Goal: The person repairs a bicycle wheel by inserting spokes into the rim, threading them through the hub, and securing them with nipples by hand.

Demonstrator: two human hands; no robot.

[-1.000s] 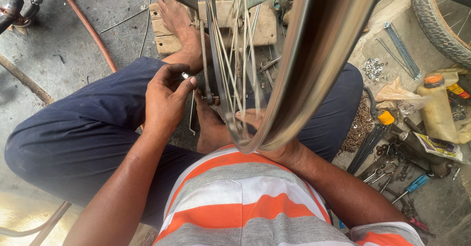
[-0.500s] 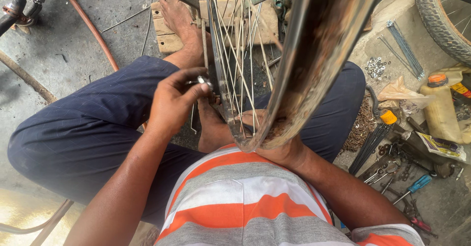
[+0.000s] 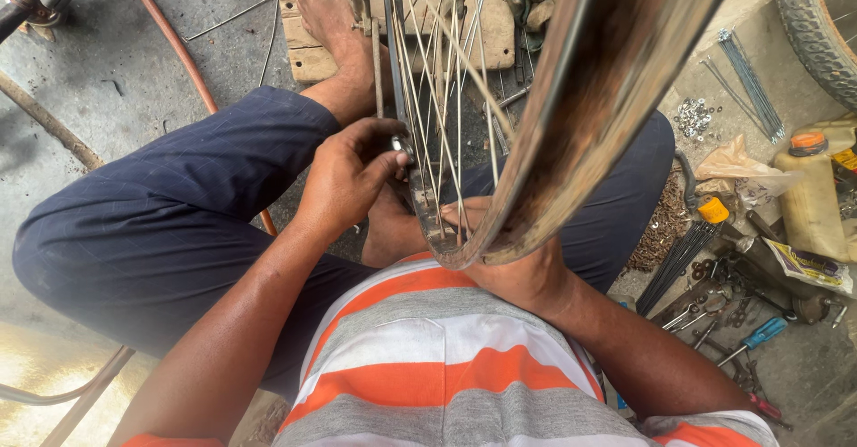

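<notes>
Pinching spoke nipple [image 3: 399, 146]: left hand [image 3: 344, 179]; right hand [image 3: 513, 273] grip hidden behind rim [image 3: 585, 117]; screwdriver [image 3: 750, 340] nearby.

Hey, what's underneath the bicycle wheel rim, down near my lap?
Under the bicycle wheel rim the right hand shows, cupped against its lowest curve. Its fingertips are hidden behind the rim. The left hand pinches a small metal part beside the spokes, not underneath.

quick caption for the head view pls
Seated person's left hand grips the hub of a spoked bicycle wheel; right hand steadies its rim.
</notes>
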